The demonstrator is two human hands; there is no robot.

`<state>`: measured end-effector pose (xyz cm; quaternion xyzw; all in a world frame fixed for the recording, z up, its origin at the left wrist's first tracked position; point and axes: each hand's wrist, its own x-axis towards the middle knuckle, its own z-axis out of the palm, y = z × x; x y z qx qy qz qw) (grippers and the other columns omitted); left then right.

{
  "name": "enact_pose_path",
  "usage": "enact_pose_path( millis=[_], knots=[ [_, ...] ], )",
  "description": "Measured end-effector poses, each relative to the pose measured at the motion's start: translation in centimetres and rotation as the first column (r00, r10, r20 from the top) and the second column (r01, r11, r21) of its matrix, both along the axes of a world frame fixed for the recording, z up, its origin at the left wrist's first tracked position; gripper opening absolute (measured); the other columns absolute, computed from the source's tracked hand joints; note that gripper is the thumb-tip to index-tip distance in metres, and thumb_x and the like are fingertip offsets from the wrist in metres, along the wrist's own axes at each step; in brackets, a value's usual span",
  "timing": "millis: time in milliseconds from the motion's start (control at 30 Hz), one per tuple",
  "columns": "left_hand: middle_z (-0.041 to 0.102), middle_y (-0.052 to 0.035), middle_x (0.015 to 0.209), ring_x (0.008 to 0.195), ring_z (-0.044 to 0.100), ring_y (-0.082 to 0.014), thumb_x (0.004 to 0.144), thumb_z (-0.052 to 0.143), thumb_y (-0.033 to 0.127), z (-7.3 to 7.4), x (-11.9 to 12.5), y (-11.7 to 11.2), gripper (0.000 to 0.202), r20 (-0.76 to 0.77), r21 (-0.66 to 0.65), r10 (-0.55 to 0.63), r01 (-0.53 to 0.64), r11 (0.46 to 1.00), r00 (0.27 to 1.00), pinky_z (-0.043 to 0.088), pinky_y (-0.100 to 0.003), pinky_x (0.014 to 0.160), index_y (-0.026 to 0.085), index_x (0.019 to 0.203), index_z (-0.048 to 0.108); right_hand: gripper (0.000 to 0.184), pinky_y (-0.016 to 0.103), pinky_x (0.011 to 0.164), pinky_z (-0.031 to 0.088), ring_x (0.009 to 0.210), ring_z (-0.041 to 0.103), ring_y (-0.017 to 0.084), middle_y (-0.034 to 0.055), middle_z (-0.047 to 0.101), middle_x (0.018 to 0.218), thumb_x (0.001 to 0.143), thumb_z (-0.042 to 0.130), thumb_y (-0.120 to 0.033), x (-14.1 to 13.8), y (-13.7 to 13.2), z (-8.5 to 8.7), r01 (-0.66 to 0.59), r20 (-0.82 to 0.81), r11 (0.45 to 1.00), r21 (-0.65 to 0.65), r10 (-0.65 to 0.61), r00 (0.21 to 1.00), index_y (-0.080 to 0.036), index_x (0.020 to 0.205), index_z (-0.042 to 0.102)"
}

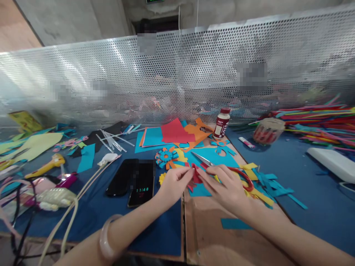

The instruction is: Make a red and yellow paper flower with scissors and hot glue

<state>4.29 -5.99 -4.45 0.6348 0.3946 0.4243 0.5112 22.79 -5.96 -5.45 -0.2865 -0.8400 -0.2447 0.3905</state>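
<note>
Between my two hands is a small piece of red paper (pixel 197 176), partly covered by my fingers. My left hand (pixel 176 183) pinches its left side with thumb and forefinger. The fingers of my right hand (pixel 226 186) press on its right side. Just beyond lie scissors (pixel 203 159), blades pointing up and left, their red-orange handle (pixel 246 180) partly behind my right hand. A blue and orange paper flower (pixel 165 157) sits beyond my left hand, and a yellow paper piece (pixel 162 178) is close beside it.
Left of my hands lie two phones (pixel 142 188) and a white cable (pixel 83 184). Paper sheets (pixel 177 132) and a bottle (pixel 222 123) stand farther back. Blue paper strips (pixel 274 184) lie right. A hot glue gun (pixel 47 166) is far left. A perforated metal screen (pixel 194 74) closes off the back.
</note>
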Motion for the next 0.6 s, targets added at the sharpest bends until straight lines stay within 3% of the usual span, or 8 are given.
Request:
enact_pose_path(
  millis=[133, 267, 433, 600],
  knots=[
    [0.064, -0.0039, 0.076, 0.067, 0.061, -0.0162, 0.084, 0.051, 0.040, 0.4, 0.1, -0.3, 0.032, 0.092, -0.055, -0.021, 0.026, 0.998, 0.996, 0.051, -0.029, 0.066, 0.014, 0.092, 0.066, 0.043, 0.033, 0.067, 0.047, 0.077, 0.053, 0.019, 0.0079, 0.058, 0.086, 0.079, 0.057, -0.011, -0.4, 0.0, 0.1, -0.055, -0.037, 0.996, -0.064, 0.053, 0.998, -0.021, 0.120, 0.056],
    [0.067, -0.0047, 0.087, 0.078, 0.062, -0.0170, 0.082, 0.055, 0.037, 0.6, 0.0, -0.2, 0.030, 0.078, 0.011, -0.070, 0.069, 0.998, 0.995, 0.051, -0.029, 0.074, 0.015, 0.099, 0.067, 0.046, 0.034, 0.069, 0.045, 0.082, 0.051, 0.018, 0.0072, 0.055, 0.091, 0.079, 0.054, -0.008, -0.4, -0.1, 0.3, -0.180, -0.178, 0.960, -0.213, 0.143, 0.974, -0.025, 0.123, 0.054],
    [0.069, -0.0053, 0.094, 0.089, 0.062, -0.0194, 0.083, 0.054, 0.034, 0.4, -0.3, -0.1, 0.029, 0.022, 0.048, -0.111, 0.110, 0.993, 0.994, 0.049, -0.030, 0.082, 0.017, 0.103, 0.067, 0.036, 0.034, 0.073, 0.044, 0.086, 0.050, 0.017, 0.0055, 0.052, 0.092, 0.085, 0.048, -0.010, -0.2, -0.8, 1.4, -0.353, -0.341, 0.820, -0.451, 0.207, 0.917, -0.026, 0.115, 0.060],
    [0.069, -0.0067, 0.095, 0.087, 0.063, -0.0187, 0.084, 0.053, 0.034, 0.5, -0.2, -0.3, 0.026, -0.062, 0.042, -0.149, 0.152, 0.987, 0.987, 0.049, -0.030, 0.081, 0.015, 0.095, 0.067, 0.023, 0.030, 0.074, 0.044, 0.086, 0.052, 0.015, 0.0029, 0.051, 0.091, 0.087, 0.051, -0.025, -0.3, -0.8, 2.1, -0.437, -0.559, 0.627, -0.645, 0.002, 0.829, -0.027, 0.107, 0.063]
  ],
)
